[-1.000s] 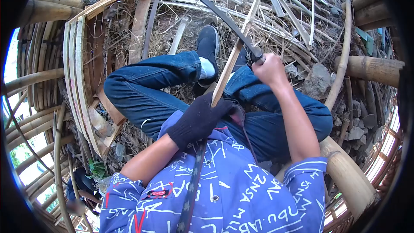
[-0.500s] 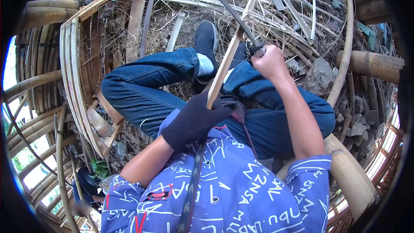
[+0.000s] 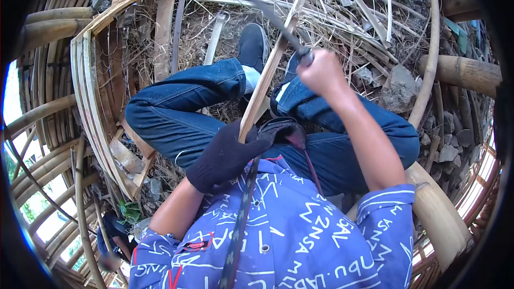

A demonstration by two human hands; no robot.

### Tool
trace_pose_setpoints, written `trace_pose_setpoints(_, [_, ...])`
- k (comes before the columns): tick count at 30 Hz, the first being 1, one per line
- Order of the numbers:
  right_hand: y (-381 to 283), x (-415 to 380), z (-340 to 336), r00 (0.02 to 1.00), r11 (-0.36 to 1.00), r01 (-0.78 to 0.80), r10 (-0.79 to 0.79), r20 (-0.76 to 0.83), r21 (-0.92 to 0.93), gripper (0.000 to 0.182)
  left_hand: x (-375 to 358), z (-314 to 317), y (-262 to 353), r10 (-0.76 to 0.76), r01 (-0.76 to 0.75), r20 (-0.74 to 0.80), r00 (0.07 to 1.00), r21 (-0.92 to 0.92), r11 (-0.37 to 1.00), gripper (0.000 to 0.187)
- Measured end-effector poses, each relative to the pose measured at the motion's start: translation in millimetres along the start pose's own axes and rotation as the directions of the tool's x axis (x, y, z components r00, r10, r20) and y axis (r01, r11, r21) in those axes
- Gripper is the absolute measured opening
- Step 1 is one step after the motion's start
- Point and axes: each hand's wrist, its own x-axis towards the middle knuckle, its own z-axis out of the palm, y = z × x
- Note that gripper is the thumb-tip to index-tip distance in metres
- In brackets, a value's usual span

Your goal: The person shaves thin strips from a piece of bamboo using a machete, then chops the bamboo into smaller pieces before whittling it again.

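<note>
My left hand (image 3: 229,154), in a dark knit glove, is closed round the lower end of a split bamboo strip (image 3: 262,86) at my lap. The strip slants up and away between my shoes. My bare right hand (image 3: 323,75) grips the dark handle of a long-bladed knife (image 3: 263,6) above my right knee. Its narrow blade, slightly blurred, points up and left and crosses the strip in this view. A dark cloth item (image 3: 284,128) with a reddish patch lies at my lap, just right of the glove. A patterned strap (image 3: 238,230) runs down my shirt.
Loose bamboo strips (image 3: 353,27) litter the ground ahead. Bent wooden slats (image 3: 88,96) stand on the left. Rubble and a large stone (image 3: 399,86) lie on the right, near thick bamboo poles (image 3: 461,74). Another person (image 3: 113,235) is at lower left, beyond the bamboo poles.
My right hand and the knife have moved left and slightly up. The bamboo strip and my gloved hand have shifted a little left, both still held.
</note>
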Motion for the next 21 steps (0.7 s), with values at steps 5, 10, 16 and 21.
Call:
trace_pose_setpoints(5, [10, -16, -2, 0.98, 0.95, 0.197, -0.187, 0.064, -0.241, 0.022, -16, 2, 8, -0.04, 0.04, -0.002, 0.999, -0.071, 0.997, 0.027])
trace_pose_setpoints(10, [33, 39, -11, 0.997, 0.973, -0.047, 0.031, -0.074, -0.228, 0.024, -13, -1, 11, -0.03, 0.029, -0.026, 0.999, -0.044, 0.999, 0.024])
trace_pose_setpoints(16, [-5, -23, 0, 0.964, 0.958, 0.246, -0.226, 0.14, -0.147, 0.023, -10, -13, -6, -0.033, 0.034, 0.011, 0.999, -0.105, 0.994, 0.021])
trace_pose_setpoints(21, [31, 17, -10, 1.0, 0.959, 0.01, -0.014, -0.012, -0.284, 0.026, -25, -9, -23, 0.126, -0.115, 0.061, 0.99, -0.167, 0.979, 0.018])
